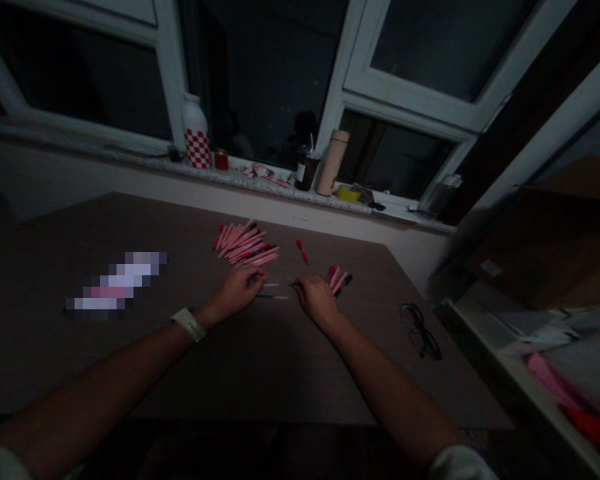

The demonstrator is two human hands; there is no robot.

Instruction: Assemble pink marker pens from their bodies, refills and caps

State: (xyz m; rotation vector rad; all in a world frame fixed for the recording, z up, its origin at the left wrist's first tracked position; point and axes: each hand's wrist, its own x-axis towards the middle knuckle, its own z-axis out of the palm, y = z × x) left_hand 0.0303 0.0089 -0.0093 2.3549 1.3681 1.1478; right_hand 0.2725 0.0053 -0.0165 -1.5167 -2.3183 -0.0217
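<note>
My left hand (240, 288), with a pale band on its wrist, is closed in a pinch. A thin clear pen refill (271, 285) sticks out from its fingertips toward the right. Just below, a darker pen refill (274, 297) lies on the table. My right hand (317, 297) is also closed, its fingertips around a small dark piece (293, 283) too dim to name. Behind my left hand spreads a pile of pink pens (245, 243) with red and black parts. A smaller group of pens (338, 280) lies just beyond my right hand.
A red pen piece (303, 251) lies alone between the piles. Eyeglasses (421, 331) rest on the table (220, 373) at right, and a blurred-out object (115, 283) at left. On the windowsill (250, 187) stand a checkered bottle (197, 133), a tumbler (333, 163) and a drink cup (306, 170).
</note>
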